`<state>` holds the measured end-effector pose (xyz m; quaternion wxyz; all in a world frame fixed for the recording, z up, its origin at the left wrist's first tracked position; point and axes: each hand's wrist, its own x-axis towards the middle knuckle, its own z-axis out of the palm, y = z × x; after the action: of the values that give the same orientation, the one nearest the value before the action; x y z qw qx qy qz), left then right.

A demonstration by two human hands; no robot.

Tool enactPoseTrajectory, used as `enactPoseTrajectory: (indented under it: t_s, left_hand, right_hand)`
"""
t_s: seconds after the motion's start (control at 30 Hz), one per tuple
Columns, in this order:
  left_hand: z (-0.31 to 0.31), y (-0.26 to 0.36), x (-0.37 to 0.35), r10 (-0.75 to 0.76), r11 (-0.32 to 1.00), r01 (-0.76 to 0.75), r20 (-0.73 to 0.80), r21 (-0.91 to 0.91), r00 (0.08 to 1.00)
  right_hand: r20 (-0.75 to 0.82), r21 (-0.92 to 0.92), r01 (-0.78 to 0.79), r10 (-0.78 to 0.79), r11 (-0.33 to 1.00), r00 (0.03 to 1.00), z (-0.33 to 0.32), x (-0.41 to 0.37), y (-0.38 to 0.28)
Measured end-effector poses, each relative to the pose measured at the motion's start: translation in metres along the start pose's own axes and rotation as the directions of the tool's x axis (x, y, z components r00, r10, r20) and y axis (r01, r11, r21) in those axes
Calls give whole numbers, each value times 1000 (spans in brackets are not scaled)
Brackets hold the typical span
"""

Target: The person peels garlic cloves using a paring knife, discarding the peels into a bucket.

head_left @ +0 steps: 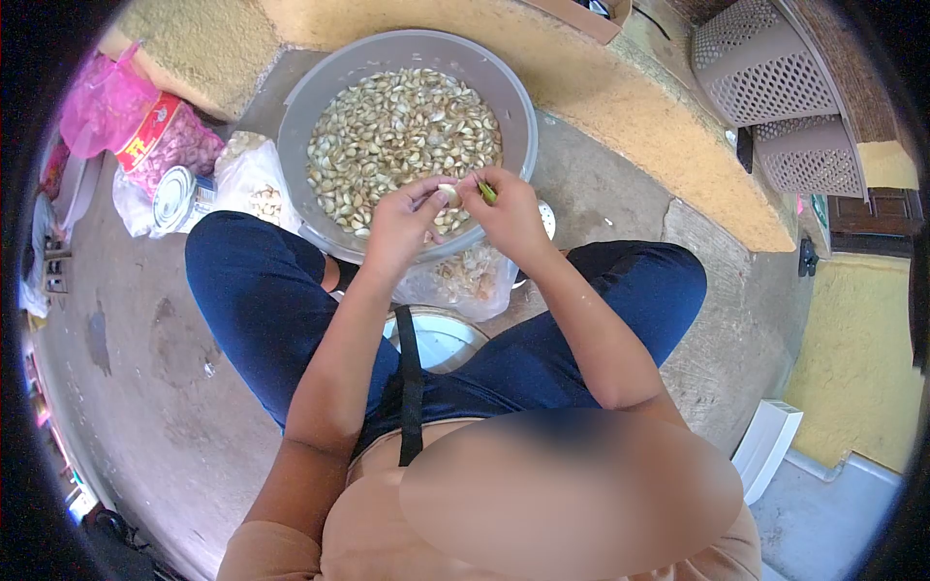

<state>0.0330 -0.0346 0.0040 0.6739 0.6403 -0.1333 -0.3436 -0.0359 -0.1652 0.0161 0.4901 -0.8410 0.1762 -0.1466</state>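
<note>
A wide grey tub holds a great many pale garlic cloves in what looks like water. Over its near edge, my left hand pinches a whitish clove between thumb and fingertips. My right hand is closed beside it, with a small yellow-green tool that looks like a knife in its fingers, close to the clove. Below the hands, a clear plastic bag with papery peelings lies against the tub's near side.
Left of the tub are a pink net sack, a metal can and a white bag with cloves. A low yellow ledge runs behind and right. A pale round lid or stool shows between my legs.
</note>
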Motion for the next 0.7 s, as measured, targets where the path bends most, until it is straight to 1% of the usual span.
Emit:
enactPoseTrajectory:
  t_s: [0.07,0.17,0.27,0.37,0.47,0.57,0.67,0.7]
  left_hand:
    - [0,-1,0,-14,1000,14,-5,-5,1000]
    - [-3,-4,2,-19,999,21,36,-41,999]
    - [-2,-4,0,-26,988,31,40,-154,999]
    - [-7,-9,4,-34,965,30,-13,-261,999]
    - [-12,-3,4,-87,927,72,-24,-368,996]
    - [-11,1,2,-130,899,105,-31,-426,991]
    - [-13,3,3,-177,839,143,-15,-526,984]
    - [-16,0,4,-164,828,155,32,-538,986]
  right_hand:
    - [9,14,-20,20,1000,1000,0,0,-1]
    - [46,17,-58,57,998,997,-2,-1,-2]
    - [76,76,-103,97,992,992,-3,-1,-3]
    - [49,50,-120,117,992,992,-3,0,5]
    - [86,13,-110,109,994,990,-4,0,10]
    - [148,-41,-101,106,994,983,-9,0,3]
    - [125,-63,-91,98,994,987,-10,2,14]
    - [119,-40,-111,115,993,986,-11,3,15]
